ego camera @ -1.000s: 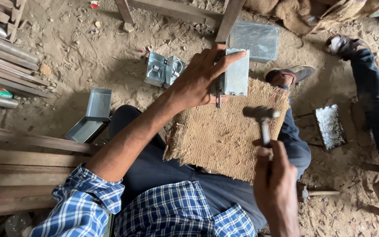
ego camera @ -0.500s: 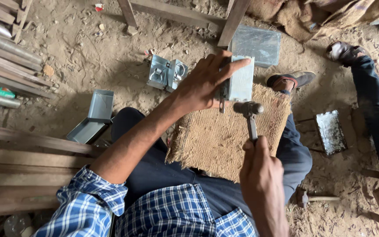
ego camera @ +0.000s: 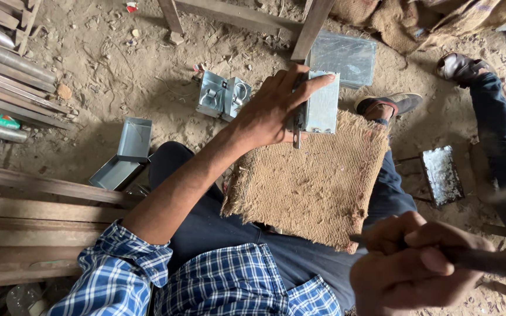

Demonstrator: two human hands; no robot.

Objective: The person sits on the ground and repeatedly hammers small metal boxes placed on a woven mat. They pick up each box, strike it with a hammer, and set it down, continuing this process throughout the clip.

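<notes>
Sheet-metal box [ego camera: 321, 109]: our left hand [ego camera: 270, 111] clamps it upright on burlap pad [ego camera: 311, 181], steadying it; right hand [ego camera: 408, 266] fist closed round hammer handle [ego camera: 487, 260], head raised, blurred.

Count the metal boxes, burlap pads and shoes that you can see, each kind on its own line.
Metal boxes: 5, one held by the left hand at, a pair, an open one, a flat one
Burlap pad: 1
Shoes: 2, and
Total: 8
</notes>
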